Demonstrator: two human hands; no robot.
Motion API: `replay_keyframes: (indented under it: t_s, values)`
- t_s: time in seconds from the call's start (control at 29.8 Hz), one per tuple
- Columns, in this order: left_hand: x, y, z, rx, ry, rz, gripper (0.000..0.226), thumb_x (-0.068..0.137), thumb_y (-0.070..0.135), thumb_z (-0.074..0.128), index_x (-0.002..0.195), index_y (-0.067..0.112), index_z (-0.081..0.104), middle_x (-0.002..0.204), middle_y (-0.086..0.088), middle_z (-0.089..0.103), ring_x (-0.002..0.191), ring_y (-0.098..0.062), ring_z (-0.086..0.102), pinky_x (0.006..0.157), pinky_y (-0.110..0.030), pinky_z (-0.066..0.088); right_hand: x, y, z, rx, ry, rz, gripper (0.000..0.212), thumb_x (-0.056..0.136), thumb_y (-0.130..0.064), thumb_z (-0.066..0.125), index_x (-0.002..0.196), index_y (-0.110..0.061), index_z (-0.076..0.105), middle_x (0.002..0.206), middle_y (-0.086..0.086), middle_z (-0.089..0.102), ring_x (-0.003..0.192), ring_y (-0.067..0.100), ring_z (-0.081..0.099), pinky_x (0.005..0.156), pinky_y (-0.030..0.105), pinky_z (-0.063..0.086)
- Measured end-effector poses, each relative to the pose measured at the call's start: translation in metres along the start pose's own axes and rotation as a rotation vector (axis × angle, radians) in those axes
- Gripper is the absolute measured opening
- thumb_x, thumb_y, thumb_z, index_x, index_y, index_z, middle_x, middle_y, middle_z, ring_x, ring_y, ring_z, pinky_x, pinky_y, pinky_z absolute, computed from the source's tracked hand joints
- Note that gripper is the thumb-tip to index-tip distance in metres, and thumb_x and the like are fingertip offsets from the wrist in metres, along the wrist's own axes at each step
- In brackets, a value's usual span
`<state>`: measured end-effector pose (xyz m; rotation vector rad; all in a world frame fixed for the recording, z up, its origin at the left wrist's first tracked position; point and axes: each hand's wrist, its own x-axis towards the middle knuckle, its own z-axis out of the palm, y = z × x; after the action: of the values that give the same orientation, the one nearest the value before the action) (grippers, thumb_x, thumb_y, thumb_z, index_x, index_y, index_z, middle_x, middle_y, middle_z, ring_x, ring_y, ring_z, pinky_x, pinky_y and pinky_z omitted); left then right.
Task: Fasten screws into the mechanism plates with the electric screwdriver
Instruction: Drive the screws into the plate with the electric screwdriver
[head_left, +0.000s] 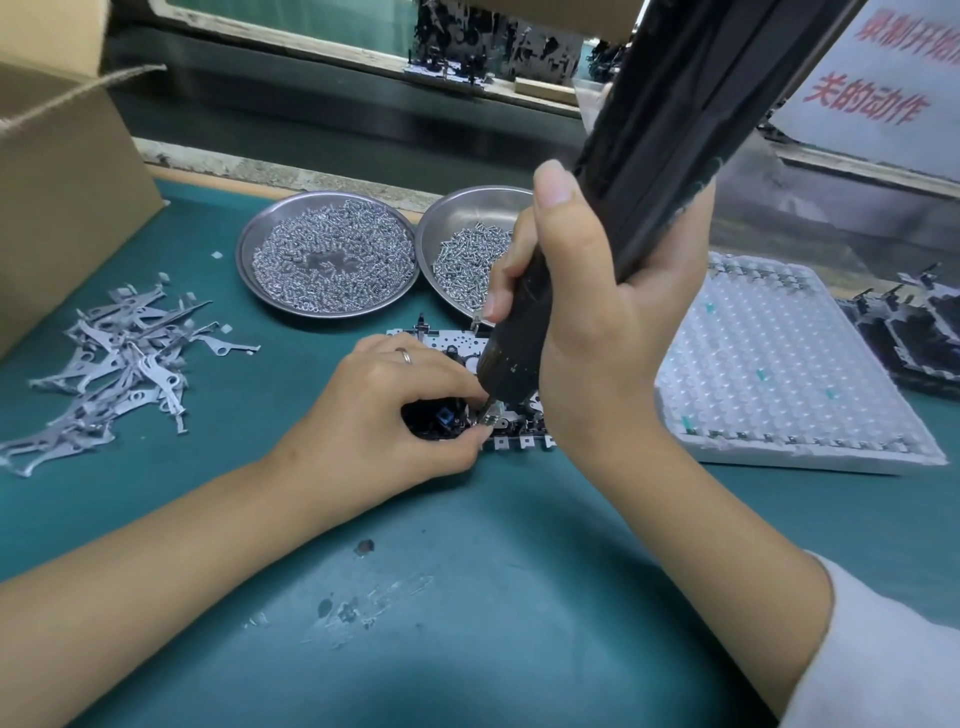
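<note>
A metal mechanism plate lies on the green mat in the middle, mostly hidden by both hands. My right hand grips the black electric screwdriver, which leans up to the right, its tip down on the plate's near edge. My left hand rests on the plate's left part and pinches a small piece beside the bit with thumb and forefinger. A steel dish of screws sits just behind the plate.
A second steel dish holds small springs. Several loose grey metal levers lie scattered at the left. A cardboard box stands far left. A white bubble tray lies at the right, with dark assemblies beyond it.
</note>
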<state>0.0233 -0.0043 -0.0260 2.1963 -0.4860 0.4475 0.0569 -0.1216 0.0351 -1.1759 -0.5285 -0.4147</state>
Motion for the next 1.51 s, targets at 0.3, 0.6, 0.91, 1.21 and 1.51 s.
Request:
replay_keyframes:
  t_s: [0.3, 0.6, 0.91, 1.21, 1.51]
  values:
    - [0.000, -0.003, 0.001, 0.005, -0.004, 0.023, 0.016, 0.066, 0.022, 0.075, 0.077, 0.011, 0.075, 0.075, 0.024, 0.056, 0.075, -0.005, 0.052, 0.083, -0.038, 0.045, -0.002, -0.001, 0.001, -0.001, -0.001, -0.006, 0.023, 0.086, 0.001, 0.054, 0.087, -0.012, 0.035, 0.052, 0.012, 0.043, 0.034, 0.027, 0.042, 0.040, 0.027, 0.037]
    - [-0.001, -0.003, 0.002, 0.010, 0.005, 0.008, 0.019, 0.065, 0.024, 0.075, 0.080, 0.011, 0.076, 0.077, 0.020, 0.061, 0.078, -0.006, 0.053, 0.085, -0.040, 0.045, -0.003, -0.002, 0.001, -0.015, 0.018, 0.002, 0.022, 0.086, -0.002, 0.055, 0.088, -0.015, 0.038, 0.053, 0.011, 0.044, 0.034, 0.024, 0.042, 0.039, 0.024, 0.037]
    - [-0.001, -0.004, 0.001, 0.006, 0.009, 0.011, 0.018, 0.065, 0.023, 0.075, 0.078, 0.011, 0.075, 0.078, 0.021, 0.061, 0.079, -0.002, 0.051, 0.084, -0.039, 0.044, -0.003, -0.001, 0.002, -0.002, 0.018, -0.002, 0.022, 0.086, -0.001, 0.055, 0.088, -0.015, 0.038, 0.051, 0.013, 0.043, 0.034, 0.024, 0.041, 0.039, 0.027, 0.037]
    - [-0.001, -0.004, 0.001, 0.018, 0.008, 0.006, 0.017, 0.064, 0.022, 0.075, 0.078, 0.011, 0.076, 0.078, 0.018, 0.064, 0.078, -0.003, 0.051, 0.083, -0.041, 0.045, -0.002, -0.001, 0.001, -0.012, 0.014, 0.003, 0.021, 0.086, -0.002, 0.055, 0.089, -0.014, 0.037, 0.051, 0.015, 0.043, 0.034, 0.025, 0.042, 0.039, 0.027, 0.037]
    - [-0.002, -0.004, 0.000, 0.020, 0.007, -0.007, 0.022, 0.064, 0.024, 0.076, 0.085, 0.019, 0.077, 0.081, 0.013, 0.071, 0.082, -0.004, 0.055, 0.085, -0.036, 0.041, 0.009, -0.006, -0.007, 0.003, 0.030, -0.025, 0.022, 0.086, -0.005, 0.057, 0.088, -0.012, 0.037, 0.053, 0.009, 0.046, 0.034, 0.023, 0.045, 0.040, 0.024, 0.038]
